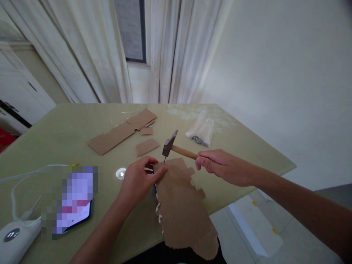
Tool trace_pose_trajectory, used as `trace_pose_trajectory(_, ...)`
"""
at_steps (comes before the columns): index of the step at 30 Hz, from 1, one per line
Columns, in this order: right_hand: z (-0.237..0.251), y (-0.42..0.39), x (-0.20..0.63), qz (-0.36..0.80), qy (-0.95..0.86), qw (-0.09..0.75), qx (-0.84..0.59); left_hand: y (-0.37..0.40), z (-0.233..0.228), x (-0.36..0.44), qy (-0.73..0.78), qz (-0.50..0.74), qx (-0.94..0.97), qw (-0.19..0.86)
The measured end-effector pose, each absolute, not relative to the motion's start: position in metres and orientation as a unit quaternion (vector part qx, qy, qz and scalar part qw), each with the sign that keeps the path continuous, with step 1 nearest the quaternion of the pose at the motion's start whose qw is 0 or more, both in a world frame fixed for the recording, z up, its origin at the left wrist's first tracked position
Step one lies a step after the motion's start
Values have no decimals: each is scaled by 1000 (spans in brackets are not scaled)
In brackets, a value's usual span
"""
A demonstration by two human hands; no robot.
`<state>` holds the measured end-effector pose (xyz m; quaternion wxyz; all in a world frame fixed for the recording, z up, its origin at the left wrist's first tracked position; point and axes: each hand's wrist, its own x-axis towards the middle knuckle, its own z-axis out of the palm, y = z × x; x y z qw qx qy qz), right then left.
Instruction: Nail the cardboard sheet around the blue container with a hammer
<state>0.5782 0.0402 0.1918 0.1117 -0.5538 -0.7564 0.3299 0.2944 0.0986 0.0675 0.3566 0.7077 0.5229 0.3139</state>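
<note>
My right hand [220, 167] grips the wooden handle of a small hammer [172, 145], whose dark head hangs just above a nail [164, 160]. The nail stands upright on the far end of a torn brown cardboard sheet [184, 209] that runs over the table's near edge. My left hand [139, 179] presses on that end of the sheet, thumb and forefinger pinching beside the nail.
More cardboard pieces [121, 134] lie farther back on the green table [233, 146]. A clear plastic bag with dark small parts [202, 130] sits at the back right. A phone [74, 205], white cables and a white device [16, 234] lie at the left. A small shiny round thing [121, 173] is near my left hand.
</note>
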Motion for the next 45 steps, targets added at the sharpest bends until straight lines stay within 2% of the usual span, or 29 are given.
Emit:
trace_pose_trajectory(12,198,43,571,314,-772,95,-544,103,58,296,495,325,682,429)
trace_pose_trajectory(16,199,42,570,323,-761,115,-550,103,59,296,490,332,683,428)
trace_pose_trajectory(30,197,42,566,318,-776,78,-539,104,58,296,470,341,679,450)
trace_pose_trajectory(36,195,42,567,327,-763,116,-546,104,58,296,471,344,686,435)
trace_pose_trajectory(41,188,44,569,325,-772,92,-538,105,58,296,471,341,683,442)
trace_pose_trajectory(45,188,43,569,327,-764,115,-544,104,59,296,473,337,679,450)
